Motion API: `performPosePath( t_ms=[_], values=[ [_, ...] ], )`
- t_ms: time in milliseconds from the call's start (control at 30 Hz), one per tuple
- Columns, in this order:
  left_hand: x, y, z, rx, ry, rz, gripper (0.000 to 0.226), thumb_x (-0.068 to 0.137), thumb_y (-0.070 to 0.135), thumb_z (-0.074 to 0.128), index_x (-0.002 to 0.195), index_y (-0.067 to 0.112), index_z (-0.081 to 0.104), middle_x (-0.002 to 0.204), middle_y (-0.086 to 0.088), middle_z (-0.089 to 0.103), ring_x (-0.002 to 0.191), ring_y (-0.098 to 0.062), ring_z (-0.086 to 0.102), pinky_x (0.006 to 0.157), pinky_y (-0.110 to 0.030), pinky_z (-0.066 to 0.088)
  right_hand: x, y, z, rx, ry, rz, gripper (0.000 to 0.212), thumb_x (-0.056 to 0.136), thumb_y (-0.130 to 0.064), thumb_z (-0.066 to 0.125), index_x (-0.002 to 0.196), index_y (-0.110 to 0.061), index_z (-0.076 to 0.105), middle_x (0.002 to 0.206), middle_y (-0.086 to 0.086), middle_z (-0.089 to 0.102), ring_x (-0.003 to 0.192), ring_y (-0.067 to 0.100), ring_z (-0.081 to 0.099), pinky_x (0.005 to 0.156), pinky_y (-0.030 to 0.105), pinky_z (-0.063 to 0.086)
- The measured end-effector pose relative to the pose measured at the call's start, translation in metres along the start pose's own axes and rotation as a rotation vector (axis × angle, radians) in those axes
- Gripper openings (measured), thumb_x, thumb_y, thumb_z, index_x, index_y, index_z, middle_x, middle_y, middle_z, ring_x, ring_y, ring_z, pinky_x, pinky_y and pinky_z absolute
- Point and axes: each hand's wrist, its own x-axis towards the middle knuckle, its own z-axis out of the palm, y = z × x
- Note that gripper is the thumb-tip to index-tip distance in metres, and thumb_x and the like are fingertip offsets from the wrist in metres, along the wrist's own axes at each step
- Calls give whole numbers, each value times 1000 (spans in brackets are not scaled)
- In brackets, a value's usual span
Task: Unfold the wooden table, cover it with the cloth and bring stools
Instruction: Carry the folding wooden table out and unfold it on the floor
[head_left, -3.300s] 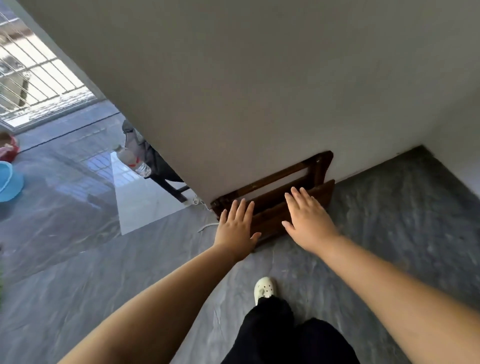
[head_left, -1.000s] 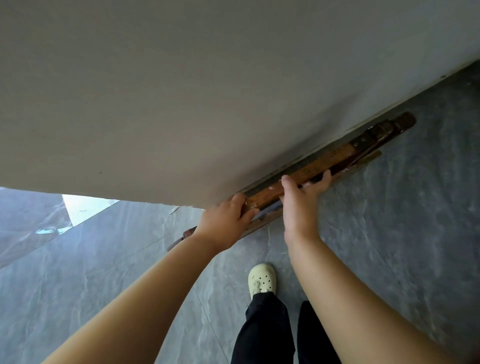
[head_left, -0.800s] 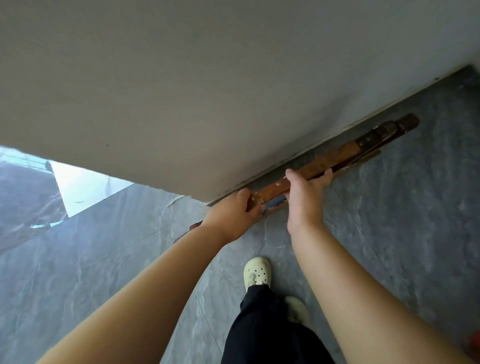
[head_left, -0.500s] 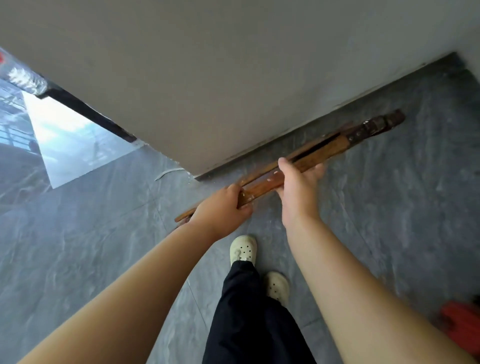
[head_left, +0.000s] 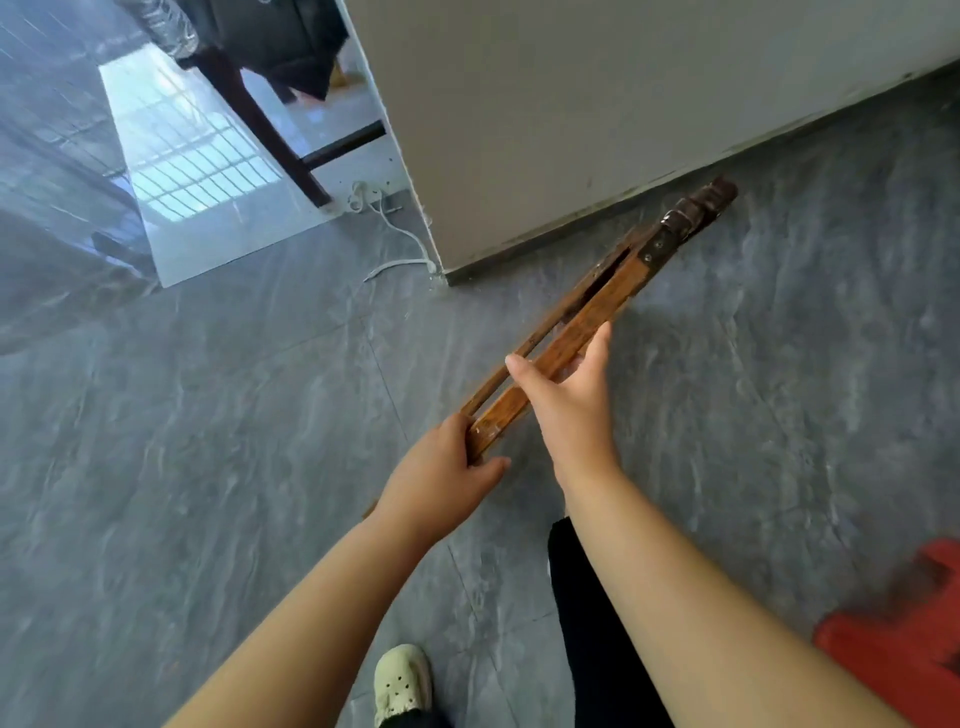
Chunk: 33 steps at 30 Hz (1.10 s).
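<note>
The folded wooden table (head_left: 618, 283) is seen edge-on, a long flat brown frame with dark hinged ends, held above the grey floor away from the wall. My left hand (head_left: 441, 475) grips its near end. My right hand (head_left: 563, 395) holds the frame further along, thumb on the near face and fingers wrapped over the top edge. No cloth that I can identify as the table's cover is in view.
A white wall corner (head_left: 441, 260) stands just left of the table's far part. A white cable (head_left: 400, 244) lies at its foot. Dark furniture legs (head_left: 260, 119) stand beyond. A red object (head_left: 904, 639), blurred, sits at lower right. My shoe (head_left: 402, 683) is below.
Both hands took hold of the folded table that leaned on the wall, lifted it and carried it back and left, clear of the wall. The view swung to show the room beyond the corner.
</note>
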Motion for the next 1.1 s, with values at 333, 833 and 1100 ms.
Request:
performPosePath(
  t_ms=[333, 833, 1100],
  values=[
    [-154, -152, 40, -184, -62, -35, 31, 80, 42, 66, 97, 27, 46, 85, 7, 57, 72, -5, 58, 58, -20, 48, -162, 104, 80, -268, -60, -79, 102, 84, -16, 68, 149, -20, -10, 150, 2, 32, 132, 15, 38, 86, 8, 30],
    [-309, -260, 95, -313, 78, -159, 12, 93, 28, 50, 99, 20, 44, 83, 5, 53, 66, -4, 49, 50, -21, 32, -298, 218, 144, -254, -205, -108, 103, 84, -14, 63, 144, -34, -18, 148, 9, 37, 124, 23, 48, 103, 45, 41],
    [-391, -295, 149, -397, 131, -169, 10, 93, 24, 51, 98, 20, 44, 85, 2, 54, 72, -13, 54, 58, -28, 39, -377, 261, 134, -420, -299, -51, 103, 89, -19, 59, 140, -34, -30, 144, 11, 39, 119, 29, 52, 101, 46, 43]
  ],
)
